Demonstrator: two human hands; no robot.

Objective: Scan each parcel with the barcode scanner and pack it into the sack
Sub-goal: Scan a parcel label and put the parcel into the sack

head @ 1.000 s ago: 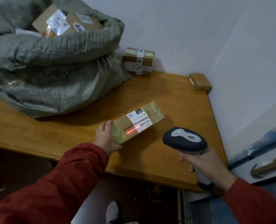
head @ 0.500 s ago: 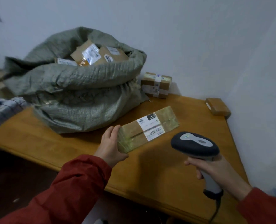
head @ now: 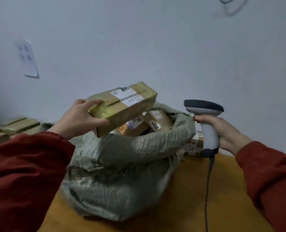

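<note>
The left hand (head: 82, 118), fingers curled round one end, has lifted the scanned parcel (head: 123, 106) above the sack (head: 139, 148); the right hand (head: 222, 129) grips the barcode scanner (head: 204, 106); only dropping remains.

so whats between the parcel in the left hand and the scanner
In the head view, the open sack's far rim lies between the parcel and the scanner, with packed parcels showing inside just below.

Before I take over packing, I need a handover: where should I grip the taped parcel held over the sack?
Grip the parcel at its free right end, across the narrow width, coming from the right above the sack. The left hand holds the near-left end, and the long box juts clear there.
</note>
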